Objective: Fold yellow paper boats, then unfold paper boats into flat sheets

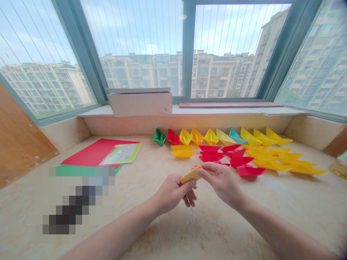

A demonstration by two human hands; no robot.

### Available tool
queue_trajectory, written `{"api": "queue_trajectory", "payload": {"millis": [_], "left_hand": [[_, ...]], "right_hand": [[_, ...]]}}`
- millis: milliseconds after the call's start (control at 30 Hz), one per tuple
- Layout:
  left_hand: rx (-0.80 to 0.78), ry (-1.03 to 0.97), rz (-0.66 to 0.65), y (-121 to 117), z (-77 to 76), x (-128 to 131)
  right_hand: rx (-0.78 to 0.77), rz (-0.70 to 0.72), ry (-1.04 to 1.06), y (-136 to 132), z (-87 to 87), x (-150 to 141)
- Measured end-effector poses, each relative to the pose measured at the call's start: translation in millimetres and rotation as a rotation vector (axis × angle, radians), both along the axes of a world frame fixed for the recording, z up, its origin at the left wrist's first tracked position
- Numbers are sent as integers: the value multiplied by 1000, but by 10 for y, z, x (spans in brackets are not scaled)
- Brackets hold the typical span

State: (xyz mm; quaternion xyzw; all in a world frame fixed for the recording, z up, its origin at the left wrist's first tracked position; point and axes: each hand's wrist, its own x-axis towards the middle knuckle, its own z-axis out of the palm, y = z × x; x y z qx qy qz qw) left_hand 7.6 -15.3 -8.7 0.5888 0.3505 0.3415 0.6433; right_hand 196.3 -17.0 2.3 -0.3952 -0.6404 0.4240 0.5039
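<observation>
Matt folded paper (pixel 191 174), glossy stone counter (pixel 206 231).

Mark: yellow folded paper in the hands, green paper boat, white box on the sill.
yellow folded paper (pixel 191 174): head view, middle of its upper face.
green paper boat (pixel 159 138): head view, side of its hull.
white box (pixel 139 104): head view, front face.

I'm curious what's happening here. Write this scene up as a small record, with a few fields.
Left hand: gripping one end of a folded yellow paper
Right hand: gripping its other end
Nearby: rows of origami boats, mostly red and yellow
Also on the counter: a red sheet
Windowsill: a cardboard box
</observation>
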Motion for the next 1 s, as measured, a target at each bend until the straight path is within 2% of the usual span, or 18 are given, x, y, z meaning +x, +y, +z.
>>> {"api": "queue_trajectory", "payload": {"millis": [100,233,367,433,600,700,867,1000], "left_hand": [[-29,-76,-11,-17,-35,16],[-51,-134,-24,-49,-42,36],[-41,-148,-54,-61,-34,49],[-40,-140,-69,-60,-23,49],[-68,-130,-57,-53,-5,41],[-77,-136,-67,-49,-31,40],[-119,-126,-91,-54,-76,52],[-112,-81,-87,-57,-79,43]], "right_hand": [[-77,147,52,-1,21,0],[-104,385,81,-4,-11,30],[-165,496,86,-31,-43,-15],[-207,497,87,-48,-44,-65],[-162,315,85,-51,-52,-114],[-139,331,41,-40,-72,-85],[-63,255,-11,-34,-100,-63],[-90,331,-8,-41,-71,-78]]}}
